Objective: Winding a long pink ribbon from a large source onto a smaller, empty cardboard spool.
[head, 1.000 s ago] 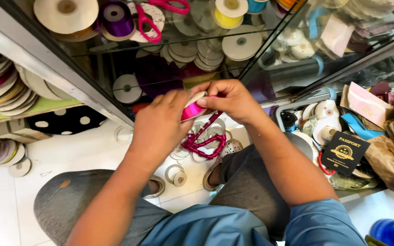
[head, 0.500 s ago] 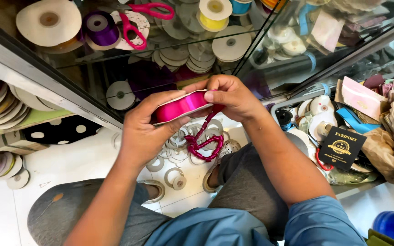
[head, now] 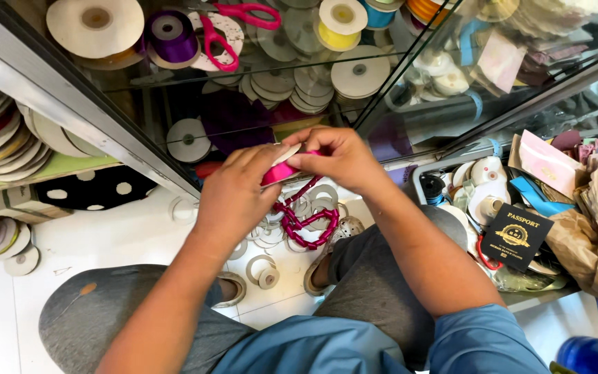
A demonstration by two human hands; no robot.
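Observation:
Both hands meet over my knees in front of a glass display case. My left hand (head: 233, 197) and my right hand (head: 337, 159) pinch a pink satin ribbon (head: 278, 173) between thumbs and fingers, with a pale flat piece at its top edge. A darker crimson ribbon tail (head: 302, 221) hangs below in loose loops. Most of the pink ribbon is hidden by my fingers.
The glass case (head: 257, 104) holds many ribbon spools, a purple spool (head: 171, 34) and pink-handled scissors (head: 223, 31) on its top. Empty white spool rings (head: 264, 270) lie on the white floor. A tray (head: 500, 201) of spools, a dark booklet and paper scraps sits at right.
The hands had pulled the pink ribbon out wide half a second ago; now they have come together again, and the ribbon is bunched short between the fingers.

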